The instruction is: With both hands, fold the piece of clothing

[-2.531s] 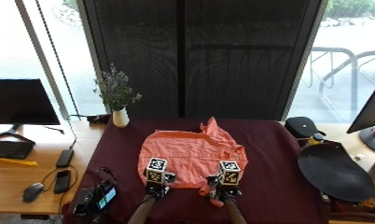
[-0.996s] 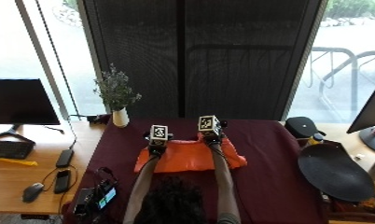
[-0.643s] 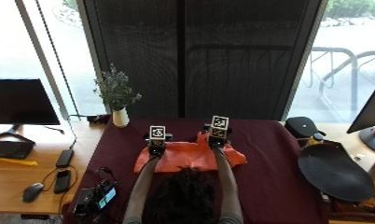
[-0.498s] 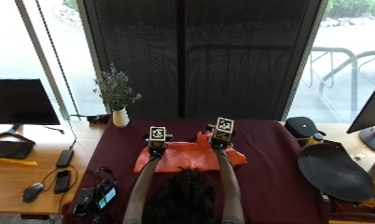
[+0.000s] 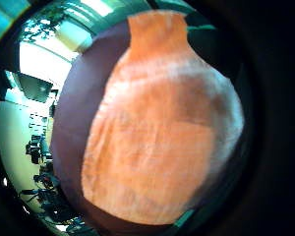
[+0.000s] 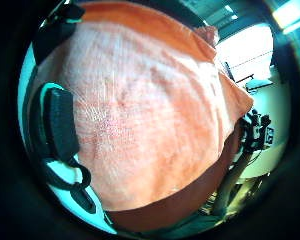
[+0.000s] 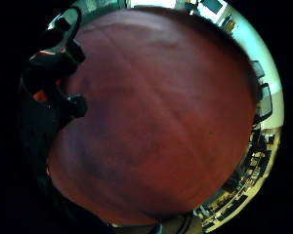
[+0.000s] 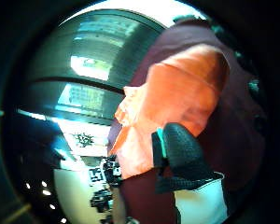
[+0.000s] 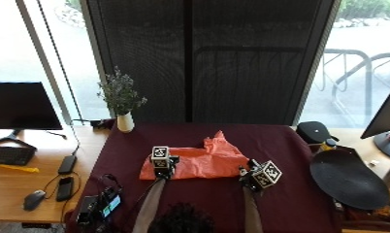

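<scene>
One orange garment point(image 9: 198, 162), long axis across the table: left hand point(image 9: 161, 167) rests on its left end, fingers' state untellable; right hand point(image 9: 254, 180) sits just off its right edge, fingers likewise unclear.

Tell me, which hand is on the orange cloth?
The left hand rests on the orange cloth. The right hand is apart from it, over the bare maroon tablecloth.

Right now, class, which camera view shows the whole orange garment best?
The outside view: it shows the folded orange garment whole on the maroon tablecloth. Both left palm views show only close-up cloth; the right thumb side view shows part; the right little finger side view shows almost none.
</scene>
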